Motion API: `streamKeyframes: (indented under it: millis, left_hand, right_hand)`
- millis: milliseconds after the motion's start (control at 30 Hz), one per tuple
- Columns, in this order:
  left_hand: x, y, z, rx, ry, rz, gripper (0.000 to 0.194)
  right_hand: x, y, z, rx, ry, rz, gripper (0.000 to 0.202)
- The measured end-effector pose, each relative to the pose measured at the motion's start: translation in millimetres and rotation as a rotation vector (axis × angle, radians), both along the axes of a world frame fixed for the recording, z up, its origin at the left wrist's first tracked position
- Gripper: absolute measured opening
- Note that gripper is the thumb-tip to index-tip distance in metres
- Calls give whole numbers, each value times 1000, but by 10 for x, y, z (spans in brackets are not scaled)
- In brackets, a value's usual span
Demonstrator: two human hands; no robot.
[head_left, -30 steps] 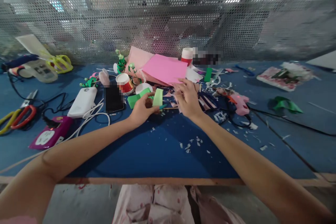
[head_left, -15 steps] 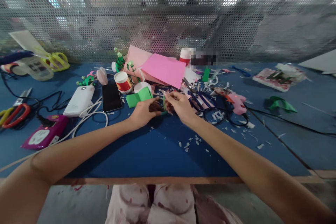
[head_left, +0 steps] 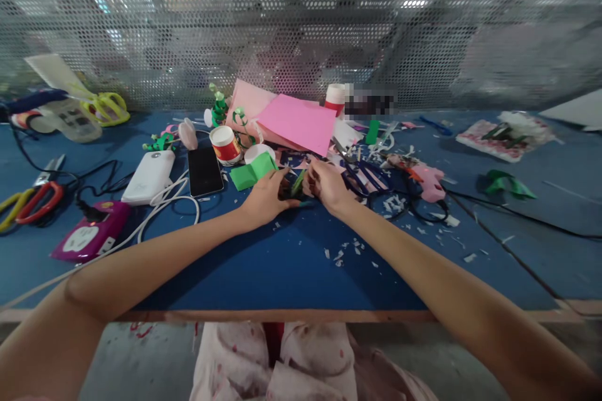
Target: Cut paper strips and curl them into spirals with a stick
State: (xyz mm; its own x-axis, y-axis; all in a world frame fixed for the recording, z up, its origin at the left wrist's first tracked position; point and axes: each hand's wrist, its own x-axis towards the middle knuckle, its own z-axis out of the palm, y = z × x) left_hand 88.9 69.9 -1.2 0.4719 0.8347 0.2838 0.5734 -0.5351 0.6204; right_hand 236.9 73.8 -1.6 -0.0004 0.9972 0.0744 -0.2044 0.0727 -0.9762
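Over the middle of the blue table, my right hand pinches a small green paper strip between thumb and fingertips. My left hand curls round the other side of the strip, its thumb low and its fingers in shadow, so the exact hold is partly hidden. Just behind my left hand lies a folded piece of bright green paper. Beyond both hands, a pink paper sheet rests on a paler pink one. A red and white paper cup stands to the left of the sheets.
Left are a black phone, a white power bank, a purple extension socket with cables, and scissors. Right are a pink glue gun with a black cord and scattered paper scraps. A perforated metal screen stands behind.
My hands remain close together at the green strip, which now shows more plainly between them. The whole view has shifted slightly; the other things on the table have stayed put.
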Motion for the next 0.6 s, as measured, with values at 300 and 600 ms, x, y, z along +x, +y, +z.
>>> streamKeyframes:
  millis: [300,600]
  left_hand:
    - [-54,41,1,-139,-266,-4,35]
    - [-84,10,15,-188,-347,3,40]
  right_hand:
    - [38,-17,16,155,-104,-265,38]
    - [21,-115,65,160,-375,-65,34]
